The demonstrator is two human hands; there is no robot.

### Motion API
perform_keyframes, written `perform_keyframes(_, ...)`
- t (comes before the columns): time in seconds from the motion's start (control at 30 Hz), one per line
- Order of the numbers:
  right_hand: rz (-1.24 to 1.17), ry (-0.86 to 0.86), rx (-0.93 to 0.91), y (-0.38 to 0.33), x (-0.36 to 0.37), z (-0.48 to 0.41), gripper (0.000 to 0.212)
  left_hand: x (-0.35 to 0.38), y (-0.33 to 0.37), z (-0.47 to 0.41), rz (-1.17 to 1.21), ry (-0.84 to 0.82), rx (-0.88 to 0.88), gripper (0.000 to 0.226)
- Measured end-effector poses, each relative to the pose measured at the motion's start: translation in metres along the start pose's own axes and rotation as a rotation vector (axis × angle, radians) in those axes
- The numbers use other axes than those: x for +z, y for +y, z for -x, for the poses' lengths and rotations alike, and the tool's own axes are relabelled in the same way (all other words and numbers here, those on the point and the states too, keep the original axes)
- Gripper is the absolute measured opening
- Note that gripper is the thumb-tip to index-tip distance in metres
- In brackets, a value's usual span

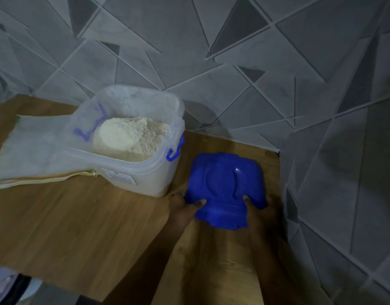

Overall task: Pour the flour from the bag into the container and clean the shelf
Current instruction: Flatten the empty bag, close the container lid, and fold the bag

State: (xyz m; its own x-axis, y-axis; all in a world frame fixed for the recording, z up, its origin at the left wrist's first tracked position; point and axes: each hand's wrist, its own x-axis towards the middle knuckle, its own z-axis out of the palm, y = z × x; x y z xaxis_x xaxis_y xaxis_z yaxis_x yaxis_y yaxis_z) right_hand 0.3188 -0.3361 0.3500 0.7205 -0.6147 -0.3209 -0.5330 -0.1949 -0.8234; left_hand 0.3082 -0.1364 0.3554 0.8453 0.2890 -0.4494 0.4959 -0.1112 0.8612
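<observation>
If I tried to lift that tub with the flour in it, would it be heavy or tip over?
Probably heavy: the tub looks well filled with flour. It likely won't tip easily, standing wide and flat on the shelf. Its thin plastic walls may flex a little.

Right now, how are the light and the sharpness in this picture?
Head view: dim, bluish light; left hand and right hand gripping the blue lid are in shadow. Head view: flour in the container is brightest; the bag and frame edges look slightly blurred.
</observation>
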Motion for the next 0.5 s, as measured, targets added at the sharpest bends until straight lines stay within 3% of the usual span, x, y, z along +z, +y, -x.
perform_keyframes(0.1,-0.062,0.003,-0.003,0.008,-0.006,0.006,0.086,-0.002,0.014,0.008,-0.023,0.013,0.071,0.032)
perform_keyframes(0.17,-0.095,0.053,-0.007,0.013,-0.009,0.009,0.088,-0.005,0.022,0.013,-0.055,-0.008,0.161,0.045)
perform_keyframes(0.23,-0.147,0.114,-0.027,0.001,-0.017,0.021,0.082,-0.008,0.03,0.019,-0.037,-0.017,0.258,0.055)
perform_keyframes(0.33,-0.29,0.136,-0.025,-0.018,-0.027,0.036,0.063,-0.017,0.048,0.034,-0.069,-0.001,0.373,0.045)
perform_keyframes(0.4,-0.367,0.159,-0.048,-0.026,-0.03,0.044,0.069,-0.024,0.057,0.042,-0.062,0.002,0.395,0.043)
perform_keyframes(0.5,-0.473,0.189,-0.082,-0.04,-0.035,0.051,0.064,-0.036,0.065,0.053,-0.149,0.016,0.448,0.063)
